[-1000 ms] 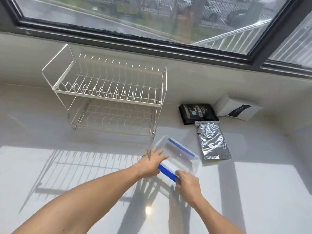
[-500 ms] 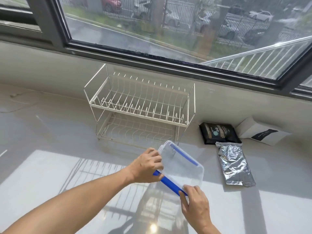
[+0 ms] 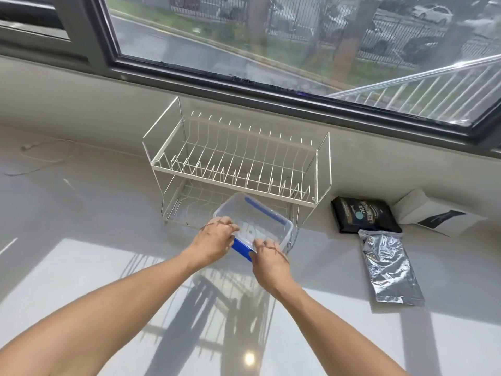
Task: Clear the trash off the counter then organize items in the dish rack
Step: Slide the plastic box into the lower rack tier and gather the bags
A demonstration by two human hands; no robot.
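Note:
A clear plastic container with blue clips is held level, its far end poking into the lower tier of the white wire dish rack. My left hand grips its near left corner. My right hand grips the near right edge by the blue clip. The rack's upper tier holds nothing. To the right on the white counter lie a black packet, a crumpled silver foil pouch and a white box with a black label.
The rack stands against the low wall under a large window. A thin white cable lies at the far left of the counter. Sunlight and rack shadows fall across the near counter.
Both hands have carried the container forward from the open counter into the mouth of the rack's lower tier. The view has shifted so the rack sits more central.

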